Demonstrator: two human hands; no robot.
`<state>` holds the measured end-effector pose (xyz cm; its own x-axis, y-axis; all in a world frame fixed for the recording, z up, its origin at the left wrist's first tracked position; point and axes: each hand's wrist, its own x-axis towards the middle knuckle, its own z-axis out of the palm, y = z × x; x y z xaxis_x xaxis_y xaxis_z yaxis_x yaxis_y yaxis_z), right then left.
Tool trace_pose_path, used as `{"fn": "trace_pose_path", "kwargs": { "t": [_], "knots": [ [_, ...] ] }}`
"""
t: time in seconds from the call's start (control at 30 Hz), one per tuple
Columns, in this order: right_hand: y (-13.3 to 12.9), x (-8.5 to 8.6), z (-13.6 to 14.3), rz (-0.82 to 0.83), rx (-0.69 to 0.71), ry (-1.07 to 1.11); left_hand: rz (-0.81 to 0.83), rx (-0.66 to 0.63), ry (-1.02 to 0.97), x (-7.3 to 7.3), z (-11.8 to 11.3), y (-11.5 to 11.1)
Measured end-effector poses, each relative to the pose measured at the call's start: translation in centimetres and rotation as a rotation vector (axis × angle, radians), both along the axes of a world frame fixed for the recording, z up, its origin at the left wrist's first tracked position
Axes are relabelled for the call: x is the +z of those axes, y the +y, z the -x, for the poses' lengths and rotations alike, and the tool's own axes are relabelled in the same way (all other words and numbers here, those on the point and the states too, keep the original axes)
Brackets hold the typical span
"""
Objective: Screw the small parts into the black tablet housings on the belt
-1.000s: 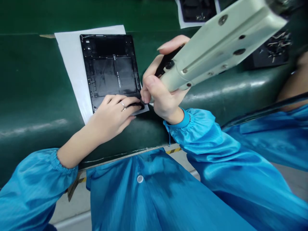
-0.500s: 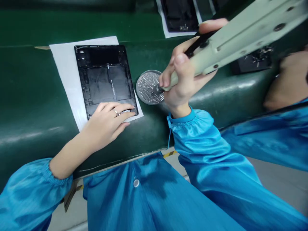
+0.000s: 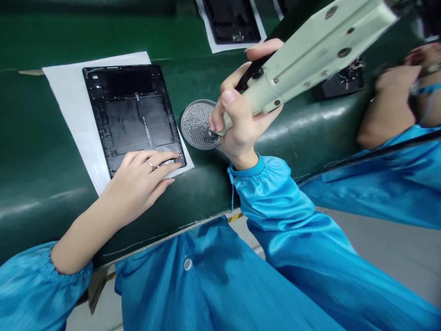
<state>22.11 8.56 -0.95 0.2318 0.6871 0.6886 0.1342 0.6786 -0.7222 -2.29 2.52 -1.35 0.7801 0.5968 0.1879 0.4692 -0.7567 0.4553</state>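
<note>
In the head view, an opened black tablet housing [image 3: 122, 112] lies on a sheet of white paper [image 3: 74, 122]. My left hand [image 3: 141, 177], wearing a ring, rests with stretched fingers across the housing's near edge; a small light-coloured part shows between the fingers. My right hand [image 3: 241, 110] is wrapped around a pale green electric screwdriver [image 3: 303, 59], which is tilted with its tip end low. That tip is over a round metal dish [image 3: 196, 124] with a perforated plate, just right of the housing. My fingers partly cover the tip, so I cannot tell whether it touches a screw.
Another black tablet housing [image 3: 232, 20] lies on paper at the back. To the right stands a dark box [image 3: 339, 82] with small metal parts on top. A co-worker's arms [image 3: 389, 105] are at the far right. The green bench [image 3: 34, 151] has a rounded front edge.
The whole view has shifted, so the bench things appear further left. My left hand stays on the housing, and my right hand keeps the screwdriver at the dish.
</note>
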Motion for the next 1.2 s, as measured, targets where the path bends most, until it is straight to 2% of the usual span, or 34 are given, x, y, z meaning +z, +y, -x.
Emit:
{"fn": "trace_pose_path", "kwargs": {
  "t": [0.07,0.17,0.27,0.5,0.6,0.67,0.77,0.87,1.0,1.1,1.2],
  "knots": [
    [0.0,0.1,0.2,-0.019,0.017,0.020,0.003,-0.002,0.002,0.0,0.0,0.0],
    [0.1,0.0,0.3,-0.098,0.122,0.092,0.019,0.006,0.002,0.0,0.0,0.0],
    [0.2,-0.4,0.3,-0.101,0.174,0.129,0.040,0.017,0.000,0.0,-0.1,0.0],
    [0.5,-0.9,-0.1,-0.072,0.086,0.063,0.051,0.018,-0.001,-0.1,0.0,-0.1],
    [0.4,-0.5,-0.6,-0.064,0.132,0.057,0.066,0.012,-0.025,-0.4,0.0,0.2],
    [0.1,0.1,-0.6,-0.048,0.110,0.041,0.085,0.012,-0.053,-0.6,0.0,0.4],
    [-0.9,1.2,0.4,0.008,0.033,0.060,0.126,0.024,-0.099,-1.0,0.0,0.7],
    [-1.9,1.6,2.5,0.035,0.083,0.082,0.170,0.052,-0.149,-1.1,-0.1,0.8],
    [-2.7,0.6,4.8,0.104,0.084,-0.028,0.221,0.062,-0.173,-0.9,-0.3,0.9],
    [-2.8,-0.3,5.3,0.198,0.079,-0.055,0.254,0.050,-0.174,-0.8,-0.4,1.0],
    [-2.6,-0.8,5.4,0.105,0.145,-0.016,0.242,0.050,-0.183,-0.9,-0.5,1.0]
  ]
}}
